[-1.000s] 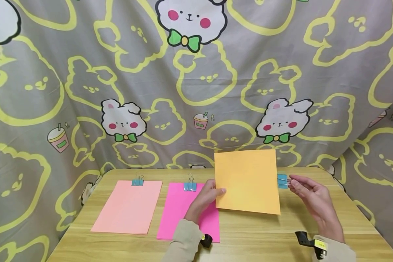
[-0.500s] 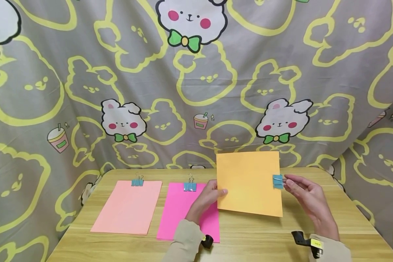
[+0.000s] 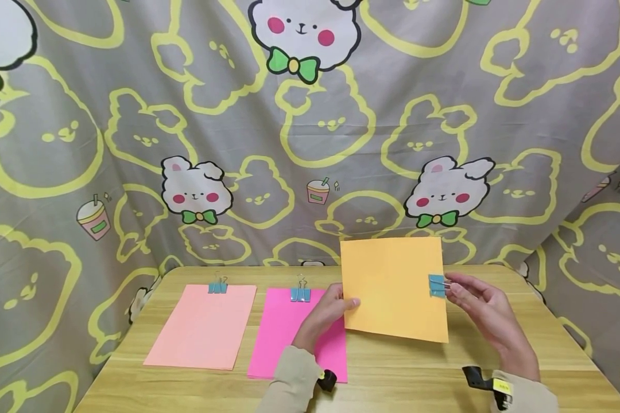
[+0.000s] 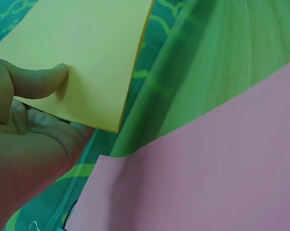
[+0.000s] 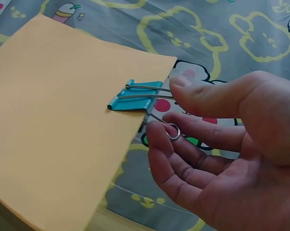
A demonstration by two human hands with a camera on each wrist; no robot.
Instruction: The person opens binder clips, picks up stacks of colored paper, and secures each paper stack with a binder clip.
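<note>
My left hand [image 3: 322,315] grips a stack of orange paper [image 3: 392,289] by its left edge, thumb on the front and fingers behind. The stack is held up, tilted towards me, over the table. A blue binder clip [image 3: 437,285] sits across the middle of its right edge. My right hand [image 3: 493,312] pinches the clip's wire handles; in the right wrist view, the thumb lies on the upper handle and the fingers are by the lower loop. The left wrist view shows the stack's layered edge and the left thumb [image 4: 41,82] pressing on it.
On the wooden table [image 3: 392,373], a magenta paper stack [image 3: 279,338] with a blue binder clip [image 3: 300,294] lies partly under my left forearm. Further left is a light pink stack [image 3: 201,327], also with a blue clip [image 3: 217,287]. A patterned grey curtain [image 3: 289,229] hangs behind.
My right hand has moved left, bringing the binder clip from beside the orange paper onto its right edge. The paper has shifted slightly right in my left hand.
</note>
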